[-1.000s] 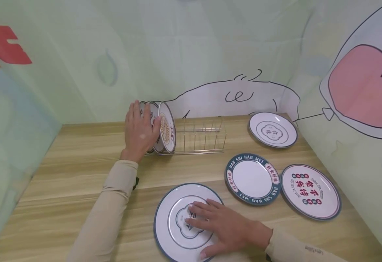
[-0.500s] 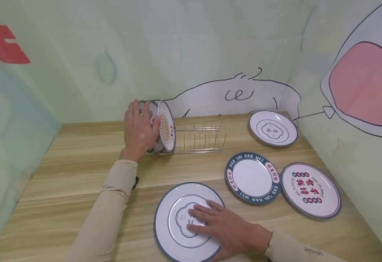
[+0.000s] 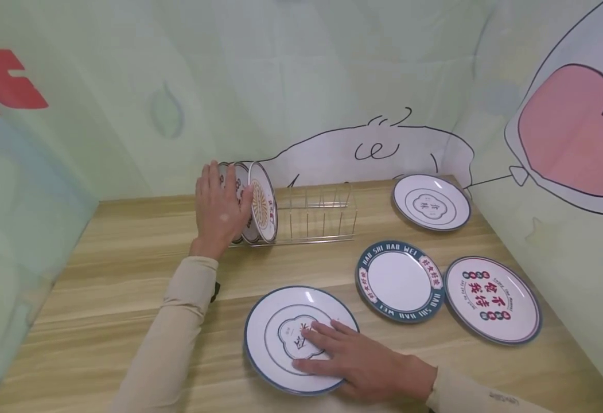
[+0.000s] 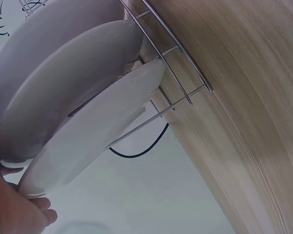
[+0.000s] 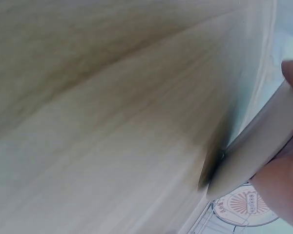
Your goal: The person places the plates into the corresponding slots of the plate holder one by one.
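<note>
My left hand (image 3: 220, 211) holds the upper rims of several white plates (image 4: 95, 124) that stand on edge at the left end of a wire rack (image 3: 324, 240). Its fingertips show between and beyond the rims in the left wrist view. The rightmost racked plate (image 3: 263, 201) carries an orange sunburst print. At the front, my right hand (image 3: 360, 358) grips a blue-rimmed white plate (image 3: 267, 321) by its right side, fingers spread over the top and thumb underneath. That plate tilts, with a shadow below its underside (image 5: 263, 146) in the right wrist view.
Lying flat to the right are a plate with a wide teal rim (image 3: 365, 284), a red-lettered plate (image 3: 518, 310) and a small blue-rimmed plate (image 3: 453, 201). They stand on a wooden table (image 3: 125, 258). Printed cloth walls (image 3: 177, 69) enclose its back and sides.
The front plate has turned a little under my right hand, and its near edge has come up. My left hand has stayed at the racked plates.
</note>
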`<state>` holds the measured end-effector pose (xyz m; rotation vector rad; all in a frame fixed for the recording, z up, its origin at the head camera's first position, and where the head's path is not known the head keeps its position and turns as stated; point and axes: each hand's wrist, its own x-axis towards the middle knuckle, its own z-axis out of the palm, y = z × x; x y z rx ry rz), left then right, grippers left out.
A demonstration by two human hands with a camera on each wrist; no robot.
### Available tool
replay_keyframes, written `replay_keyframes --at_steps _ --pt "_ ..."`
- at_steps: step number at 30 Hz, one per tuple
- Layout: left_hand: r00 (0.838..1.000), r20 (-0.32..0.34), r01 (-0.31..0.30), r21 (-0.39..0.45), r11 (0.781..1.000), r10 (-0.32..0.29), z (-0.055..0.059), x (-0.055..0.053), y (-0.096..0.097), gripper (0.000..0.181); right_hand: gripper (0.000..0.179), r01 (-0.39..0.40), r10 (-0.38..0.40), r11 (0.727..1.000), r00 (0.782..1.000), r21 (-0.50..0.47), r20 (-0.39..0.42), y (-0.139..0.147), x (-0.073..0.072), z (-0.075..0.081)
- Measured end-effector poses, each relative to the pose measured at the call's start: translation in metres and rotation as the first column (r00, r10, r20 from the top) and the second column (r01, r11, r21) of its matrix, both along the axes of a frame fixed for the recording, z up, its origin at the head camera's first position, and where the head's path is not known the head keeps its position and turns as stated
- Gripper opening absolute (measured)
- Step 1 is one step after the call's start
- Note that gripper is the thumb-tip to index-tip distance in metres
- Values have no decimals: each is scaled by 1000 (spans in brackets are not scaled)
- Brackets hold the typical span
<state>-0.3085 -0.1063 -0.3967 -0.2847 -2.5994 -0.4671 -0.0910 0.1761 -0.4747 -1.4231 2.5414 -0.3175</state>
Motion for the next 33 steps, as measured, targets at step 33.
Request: replay_keyframes --at_steps 33 --pt "1000 -13 4 22 1000 -3 -2 1 0 66 59 648 -353 515 757 -561 550 -28 -30 37"
